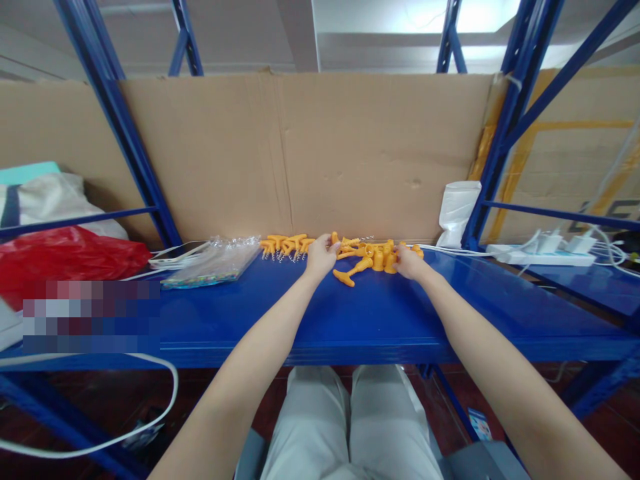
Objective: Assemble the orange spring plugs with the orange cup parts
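Note:
A heap of small orange plastic pieces [370,255] lies on the blue metal shelf [350,320] against a cardboard back wall. My left hand [321,255] reaches into the left side of the heap, fingers curled onto an orange piece. My right hand [407,261] rests on the right side of the heap, fingers closed among the pieces. One T-shaped orange piece [353,272] lies apart in front of the heap, between my hands. A separate row of orange pieces [286,245] sits further left.
Clear plastic bags [215,261] lie left of the pieces. A red bag [60,257] and cloth bundle are far left. A white pouch [457,210] leans at a blue upright [493,167]. A power strip [545,253] with cables lies right.

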`<action>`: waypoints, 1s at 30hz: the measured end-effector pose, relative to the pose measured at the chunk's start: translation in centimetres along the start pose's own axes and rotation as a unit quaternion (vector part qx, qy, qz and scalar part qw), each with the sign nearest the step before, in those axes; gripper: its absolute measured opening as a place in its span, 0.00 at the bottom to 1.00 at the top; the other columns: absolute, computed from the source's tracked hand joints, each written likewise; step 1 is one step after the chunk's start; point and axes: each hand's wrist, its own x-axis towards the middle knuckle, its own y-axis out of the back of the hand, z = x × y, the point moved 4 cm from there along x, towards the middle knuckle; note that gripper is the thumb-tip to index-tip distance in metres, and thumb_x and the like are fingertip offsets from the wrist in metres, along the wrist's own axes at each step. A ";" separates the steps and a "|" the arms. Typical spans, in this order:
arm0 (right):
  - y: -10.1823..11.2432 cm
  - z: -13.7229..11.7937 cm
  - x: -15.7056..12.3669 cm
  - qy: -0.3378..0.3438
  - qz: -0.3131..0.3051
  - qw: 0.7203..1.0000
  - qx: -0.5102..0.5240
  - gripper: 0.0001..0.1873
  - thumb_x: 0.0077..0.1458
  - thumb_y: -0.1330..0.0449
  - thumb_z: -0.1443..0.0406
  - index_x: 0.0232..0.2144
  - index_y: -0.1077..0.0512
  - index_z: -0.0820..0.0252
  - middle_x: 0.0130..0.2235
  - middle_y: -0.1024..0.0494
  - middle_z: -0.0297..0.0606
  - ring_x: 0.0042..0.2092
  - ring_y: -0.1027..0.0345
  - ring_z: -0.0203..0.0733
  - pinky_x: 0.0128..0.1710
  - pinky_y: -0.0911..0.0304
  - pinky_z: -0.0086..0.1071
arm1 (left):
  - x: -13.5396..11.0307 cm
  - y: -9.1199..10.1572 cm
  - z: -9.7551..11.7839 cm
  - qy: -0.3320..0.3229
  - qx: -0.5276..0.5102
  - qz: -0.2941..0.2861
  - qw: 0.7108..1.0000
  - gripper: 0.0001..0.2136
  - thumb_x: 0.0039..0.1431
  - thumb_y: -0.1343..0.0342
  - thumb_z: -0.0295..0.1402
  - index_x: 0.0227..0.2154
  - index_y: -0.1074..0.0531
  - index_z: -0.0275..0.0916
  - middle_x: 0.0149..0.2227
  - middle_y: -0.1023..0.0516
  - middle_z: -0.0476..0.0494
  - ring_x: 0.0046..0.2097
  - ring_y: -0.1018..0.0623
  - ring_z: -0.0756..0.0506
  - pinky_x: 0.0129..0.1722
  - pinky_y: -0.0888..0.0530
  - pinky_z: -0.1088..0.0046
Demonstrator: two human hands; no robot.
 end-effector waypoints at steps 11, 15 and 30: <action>1.9 -1.0 -0.8 -0.012 0.042 0.998 0.036 0.25 0.52 0.46 0.77 0.52 0.29 0.65 0.46 0.17 0.50 0.48 0.23 0.47 0.48 0.33 0.34 | 0.6 2.9 -1.5 0.219 -0.148 0.128 0.956 0.05 0.63 0.45 0.31 0.32 0.33 0.38 0.24 0.22 0.48 0.25 0.21 0.49 0.29 0.23 0.73; 1.9 -0.8 -0.8 -0.005 0.053 0.998 0.044 0.23 0.52 0.46 0.76 0.51 0.28 0.65 0.45 0.17 0.49 0.47 0.23 0.46 0.49 0.33 0.33 | 0.5 4.3 -1.9 0.280 -0.192 0.173 0.925 0.05 0.66 0.49 0.34 0.37 0.34 0.38 0.25 0.22 0.48 0.23 0.23 0.51 0.30 0.23 0.72; 3.0 -2.0 -1.8 -0.018 0.055 0.998 0.030 0.20 0.58 0.47 0.72 0.53 0.28 0.65 0.48 0.18 0.49 0.51 0.23 0.47 0.49 0.33 0.33 | 0.6 5.4 -2.0 0.314 -0.252 0.194 0.895 0.06 0.56 0.41 0.22 0.29 0.32 0.38 0.18 0.36 0.58 0.18 0.35 0.57 0.23 0.32 0.81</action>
